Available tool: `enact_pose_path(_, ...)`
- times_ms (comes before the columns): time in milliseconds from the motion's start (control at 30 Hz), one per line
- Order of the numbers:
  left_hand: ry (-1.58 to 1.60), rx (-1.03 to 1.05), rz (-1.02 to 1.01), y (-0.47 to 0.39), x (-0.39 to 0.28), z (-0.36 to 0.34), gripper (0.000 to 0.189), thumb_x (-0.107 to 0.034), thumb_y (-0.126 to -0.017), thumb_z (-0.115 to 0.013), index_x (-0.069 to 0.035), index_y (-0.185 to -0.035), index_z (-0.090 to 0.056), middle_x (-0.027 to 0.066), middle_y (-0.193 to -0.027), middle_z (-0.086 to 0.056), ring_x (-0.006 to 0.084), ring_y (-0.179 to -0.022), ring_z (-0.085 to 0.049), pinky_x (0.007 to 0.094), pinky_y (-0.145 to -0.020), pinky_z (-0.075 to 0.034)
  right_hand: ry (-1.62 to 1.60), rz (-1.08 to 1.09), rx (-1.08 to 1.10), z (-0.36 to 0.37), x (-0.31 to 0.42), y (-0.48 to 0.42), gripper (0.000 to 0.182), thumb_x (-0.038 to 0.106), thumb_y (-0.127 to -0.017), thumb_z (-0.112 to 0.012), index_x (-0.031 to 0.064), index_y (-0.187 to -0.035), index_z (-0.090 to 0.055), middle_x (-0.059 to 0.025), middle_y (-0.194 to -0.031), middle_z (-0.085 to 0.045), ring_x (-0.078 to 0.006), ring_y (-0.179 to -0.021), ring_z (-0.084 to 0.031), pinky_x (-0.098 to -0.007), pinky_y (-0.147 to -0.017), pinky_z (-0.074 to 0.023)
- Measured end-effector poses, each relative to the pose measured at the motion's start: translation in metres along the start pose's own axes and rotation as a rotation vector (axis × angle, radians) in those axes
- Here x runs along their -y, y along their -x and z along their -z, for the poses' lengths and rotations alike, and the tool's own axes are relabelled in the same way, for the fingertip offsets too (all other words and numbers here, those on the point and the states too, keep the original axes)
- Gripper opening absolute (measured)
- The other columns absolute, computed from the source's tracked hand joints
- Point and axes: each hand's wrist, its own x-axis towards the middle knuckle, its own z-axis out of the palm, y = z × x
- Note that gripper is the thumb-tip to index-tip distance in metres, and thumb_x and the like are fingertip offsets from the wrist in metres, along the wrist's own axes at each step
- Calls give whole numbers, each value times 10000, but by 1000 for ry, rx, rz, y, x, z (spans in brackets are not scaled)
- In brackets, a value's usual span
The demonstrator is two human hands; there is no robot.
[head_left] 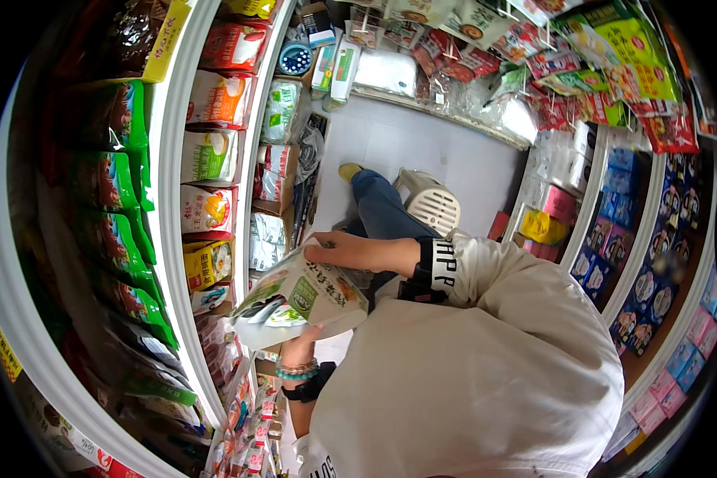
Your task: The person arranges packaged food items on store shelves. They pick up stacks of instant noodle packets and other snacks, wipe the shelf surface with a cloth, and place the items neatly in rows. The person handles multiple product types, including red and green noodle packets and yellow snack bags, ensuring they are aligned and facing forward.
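A white and green printed plastic food pouch [328, 293] is held between my two hands in front of the shelves. My right hand [337, 248] grips its upper edge from above, the thumb lying across the pack. My left hand [303, 345] supports the lower side; most of its fingers are hidden behind the pouch. The pouch is tilted, its printed face partly turned up, and bears writing. Close beyond it stand shelved starch and flour bags, among them a yellow bag [206, 266] and a white bag with a corn picture [208, 208].
Green-edged pouches [116, 239] line a shelf at the left, behind a white shelf edge [176, 239]. A cream plastic stool [435, 206] stands on the grey floor [388, 134] by my leg [379, 200]. Hanging packets [615, 60] fill the upper right; boxed packs [657, 269] line the right shelves.
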Motion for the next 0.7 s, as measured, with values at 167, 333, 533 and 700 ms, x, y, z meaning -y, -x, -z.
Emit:
enact_pose_path(167,38,139,31,-51,41,-10,577,-65,-731,-706,-10,-1249,-457,80,-1175,-544,198,-1028,-533,337,-883,-446,136,-49,-71,34,-23,-29,753,626,-819,-518,-2,-1233,-503,-193,-1147,-582,-277,-1069,-552,-345,-876,-424)
enact_pose_path(333,163,176,-9,-106,96,-12,569,-4,-735,-644,0,-1265,-439,97,-1210,-528,221,-1090,-518,358,-921,-432,450,2,-194,76,-73,-70,637,586,-832,-522,25,-1129,-575,-206,-1038,-623,-312,-982,-600,-361,-851,-450)
enact_pose_path(533,226,91,-84,-183,180,2,550,22,-739,-626,8,-1259,-451,92,-1218,-525,212,-1097,-509,349,-932,-419,543,53,-162,122,-152,-140,538,501,-869,-542,19,-1104,-581,-169,-1023,-633,-252,-964,-598,-337,-848,-448)
enact_pose_path(700,339,-45,-178,-239,266,2,464,16,-756,-635,2,-1202,-508,60,-1116,-582,156,-982,-551,296,-850,-456,448,168,-102,176,-211,-195,301,298,-936,-531,32,-1063,-588,-28,-956,-595,-93,-894,-483,-255,-811,-410)
